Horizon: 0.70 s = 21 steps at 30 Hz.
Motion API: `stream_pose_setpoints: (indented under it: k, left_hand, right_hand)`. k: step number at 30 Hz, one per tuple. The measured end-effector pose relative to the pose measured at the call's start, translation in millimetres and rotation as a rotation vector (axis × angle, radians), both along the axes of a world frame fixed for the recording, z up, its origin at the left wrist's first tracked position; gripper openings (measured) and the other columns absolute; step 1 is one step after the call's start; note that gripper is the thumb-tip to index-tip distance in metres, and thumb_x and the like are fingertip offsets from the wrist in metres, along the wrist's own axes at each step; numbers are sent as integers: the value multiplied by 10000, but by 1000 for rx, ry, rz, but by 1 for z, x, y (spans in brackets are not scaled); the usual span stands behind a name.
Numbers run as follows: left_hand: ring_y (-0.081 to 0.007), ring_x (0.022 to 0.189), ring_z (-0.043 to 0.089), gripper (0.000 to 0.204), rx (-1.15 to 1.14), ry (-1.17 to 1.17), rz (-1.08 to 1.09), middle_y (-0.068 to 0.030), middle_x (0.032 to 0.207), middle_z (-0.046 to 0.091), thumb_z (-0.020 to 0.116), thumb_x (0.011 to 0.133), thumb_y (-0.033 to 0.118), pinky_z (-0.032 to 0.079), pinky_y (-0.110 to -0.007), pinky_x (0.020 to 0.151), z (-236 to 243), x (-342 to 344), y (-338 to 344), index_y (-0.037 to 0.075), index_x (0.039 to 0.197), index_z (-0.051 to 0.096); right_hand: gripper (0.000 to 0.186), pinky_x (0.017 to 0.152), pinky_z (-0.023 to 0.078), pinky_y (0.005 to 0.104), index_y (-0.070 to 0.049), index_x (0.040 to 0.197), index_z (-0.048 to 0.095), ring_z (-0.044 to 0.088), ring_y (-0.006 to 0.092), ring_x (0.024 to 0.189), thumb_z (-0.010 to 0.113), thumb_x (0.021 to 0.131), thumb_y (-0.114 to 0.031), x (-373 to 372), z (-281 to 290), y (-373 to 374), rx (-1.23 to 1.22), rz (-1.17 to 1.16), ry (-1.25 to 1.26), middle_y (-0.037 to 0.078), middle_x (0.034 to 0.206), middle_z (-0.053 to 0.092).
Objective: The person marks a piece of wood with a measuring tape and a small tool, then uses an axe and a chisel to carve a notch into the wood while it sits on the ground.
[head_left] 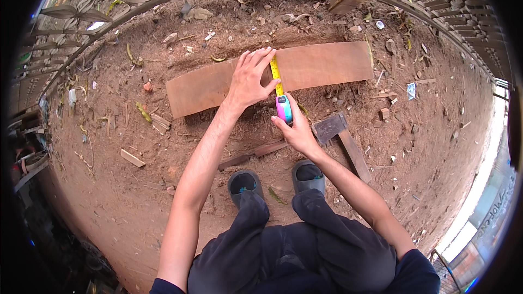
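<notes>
I have the right hand (299, 130) closed around the tape measure (284, 109), probably steadying its case just off the near edge of the wooden board (327, 68); the left hand (249, 81), part-open with fingers spread over the board, touches the yellow blade (275, 72), likely keeping it straight across. The board lies on dirt (201, 141), a metal-headed tool (353, 152) nearby.

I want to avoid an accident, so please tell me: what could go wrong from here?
The left hand is at the far end of the yellow tape; if the tape slips there, the reading could be wrong.
The board lies on rough dirt, so it might rock when pressed.
The tool with a wooden handle lies near the right shoe; a step could catch it.
</notes>
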State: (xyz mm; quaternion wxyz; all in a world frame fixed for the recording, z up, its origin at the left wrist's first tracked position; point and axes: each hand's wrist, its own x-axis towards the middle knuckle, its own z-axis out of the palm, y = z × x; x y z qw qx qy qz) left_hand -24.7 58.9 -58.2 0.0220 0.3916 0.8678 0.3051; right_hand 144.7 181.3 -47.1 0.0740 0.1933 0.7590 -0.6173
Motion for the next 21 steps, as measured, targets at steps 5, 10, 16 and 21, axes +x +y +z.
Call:
stream_pose_setpoints:
  k: [5,10,16,21]
  left_hand:
    - [-279,1348,439,834,-67,-8,-29,-115,1429,479,778,777,366,268,-484,1175,3,1,0,84,1478,424]
    - [-280,1392,383,948,-105,-5,-66,-120,1465,437,789,748,460,234,-496,1192,8,2,-3,90,1513,368]
    - [-296,1418,342,1110,-124,-41,-120,-128,1499,394,760,681,650,206,-507,1201,5,-7,-7,69,1524,331]
    - [-331,1427,318,1246,-109,-65,-202,-144,1523,356,769,593,735,194,-525,1197,10,-11,-12,64,1535,306]
  right_hand:
    - [708,1010,440,383,21,1466,355,566,292,1193,685,923,-291,3,-6,3,-38,14,-33,218,1315,548]
    - [665,999,445,377,25,1442,394,570,287,1180,678,930,-291,-2,-4,11,-35,46,-4,203,1295,558]
    - [657,954,464,377,18,1431,408,589,278,1112,685,927,-300,0,-5,8,36,33,68,184,1222,575]
    - [612,911,473,389,-21,1401,442,594,290,1063,687,921,-310,-2,0,8,19,42,75,182,1164,577]
